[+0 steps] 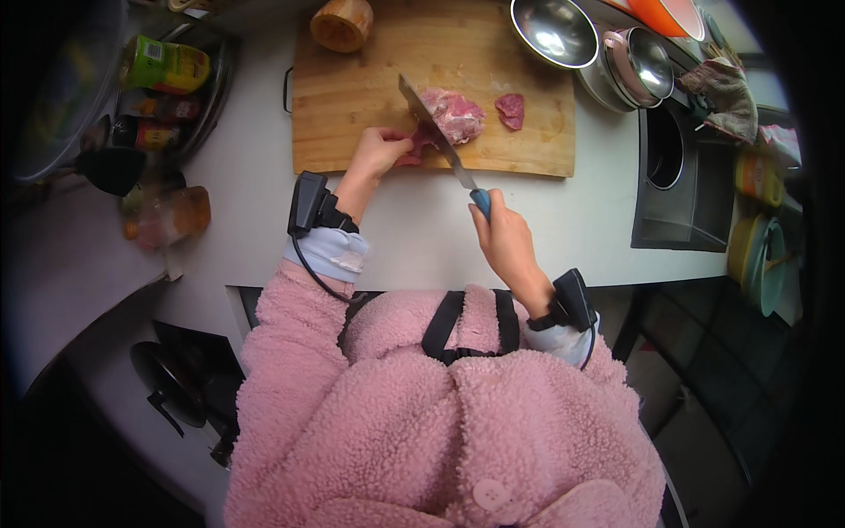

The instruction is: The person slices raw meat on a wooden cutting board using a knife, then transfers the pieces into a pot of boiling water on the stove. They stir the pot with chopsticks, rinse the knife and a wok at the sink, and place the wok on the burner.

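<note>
A wooden cutting board [343, 97] lies on the counter. On its middle sits a chunk of raw meat [461, 114], pink with white fat, and a thin flat slice [510, 111] lies apart to its right. My right hand [505, 239] is closed round the blue handle of a kitchen knife [451, 153], whose wide blade slants along the chunk's left side. Left of the blade, the fingers of my left hand [380, 151] pinch a strip of raw meat [423, 139] near the board's front edge. The blade partly hides where strip and chunk meet.
A cut orange-tan squash [341, 25] sits at the board's far left. One steel bowl [554, 33] stands at its far right corner, beside stacked bowls [641, 63] and a dark sink [682, 207]. Seasoning packages and jars [165, 66] fill a rack on the left.
</note>
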### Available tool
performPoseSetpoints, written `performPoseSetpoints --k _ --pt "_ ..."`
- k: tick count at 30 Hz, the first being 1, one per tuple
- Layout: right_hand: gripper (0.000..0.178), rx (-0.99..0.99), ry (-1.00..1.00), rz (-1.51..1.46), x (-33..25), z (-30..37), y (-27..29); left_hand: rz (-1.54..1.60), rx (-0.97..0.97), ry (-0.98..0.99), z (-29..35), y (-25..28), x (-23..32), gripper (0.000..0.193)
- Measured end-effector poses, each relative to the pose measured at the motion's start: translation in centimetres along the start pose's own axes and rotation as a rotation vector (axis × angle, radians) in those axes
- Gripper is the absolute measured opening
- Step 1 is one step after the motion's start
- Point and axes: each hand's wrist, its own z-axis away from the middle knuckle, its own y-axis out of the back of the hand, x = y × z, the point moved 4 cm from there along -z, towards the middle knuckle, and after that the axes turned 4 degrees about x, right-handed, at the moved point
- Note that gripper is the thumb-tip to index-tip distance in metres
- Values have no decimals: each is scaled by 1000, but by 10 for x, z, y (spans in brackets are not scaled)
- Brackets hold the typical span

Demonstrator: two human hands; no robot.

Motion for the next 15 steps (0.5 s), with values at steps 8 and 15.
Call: performPoseSetpoints --k 8,15 --pt "24 96 100 -78 -5 -1 5 -11 -9 78 2 2 8 24" --pt "24 82 76 -3 -13 0 -2 -280 32 -49 -1 -8 10 25"
